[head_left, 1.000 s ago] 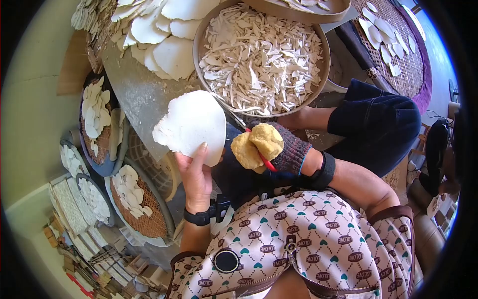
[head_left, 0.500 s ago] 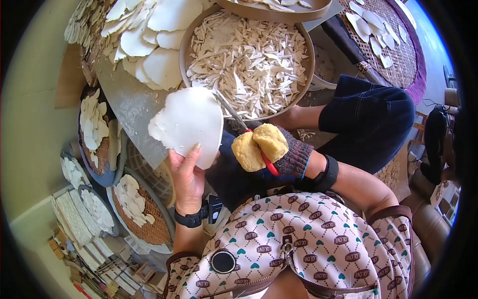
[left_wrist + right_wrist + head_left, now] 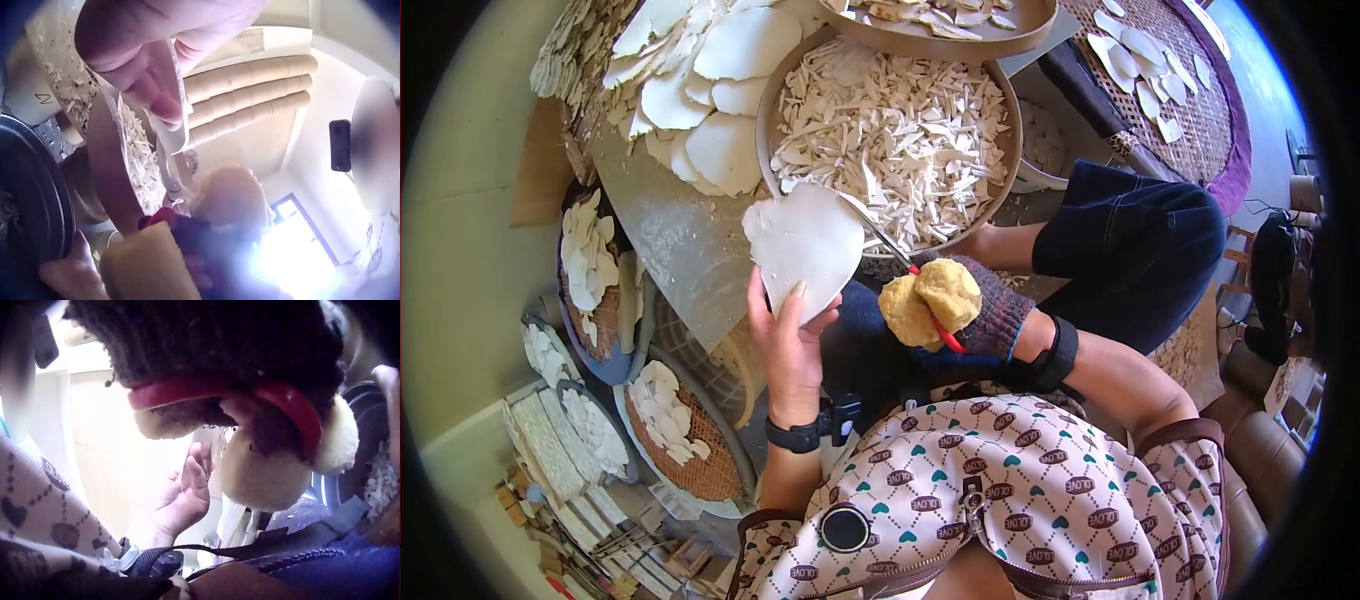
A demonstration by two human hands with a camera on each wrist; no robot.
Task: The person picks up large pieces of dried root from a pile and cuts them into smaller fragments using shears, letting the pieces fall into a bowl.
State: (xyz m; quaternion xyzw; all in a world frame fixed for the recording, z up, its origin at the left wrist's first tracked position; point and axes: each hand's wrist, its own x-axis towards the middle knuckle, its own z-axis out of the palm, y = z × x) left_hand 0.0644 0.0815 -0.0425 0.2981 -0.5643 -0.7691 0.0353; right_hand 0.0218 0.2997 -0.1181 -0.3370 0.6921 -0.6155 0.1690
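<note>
A thin white slice (image 3: 805,250) with one ragged edge is pinched upright between the thumb and fingers of my bare left hand (image 3: 793,350). My right hand (image 3: 1000,305), in a dark knitted glove, grips scissors (image 3: 887,240) whose red handles are wrapped in thick yellow foam (image 3: 950,290). The blades point at the slice's right edge, right beside it. In the right wrist view the gloved fingers curl through the red handle loops (image 3: 290,409). The left wrist view shows the slice (image 3: 169,106) edge-on between the fingertips.
Just beyond my hands a round tray (image 3: 1013,125) holds white cut strips, with a shallower tray (image 3: 960,48) above it. Large white slices (image 3: 725,150) are piled on the metal table (image 3: 645,220). Woven trays (image 3: 710,470) with pieces stand left, another (image 3: 1210,150) far right.
The left hand has turned the slice and brought it rightward, closer to the scissors, so it looks narrower. The gloved hand keeps its grip on the scissors. The head view has shifted slightly.
</note>
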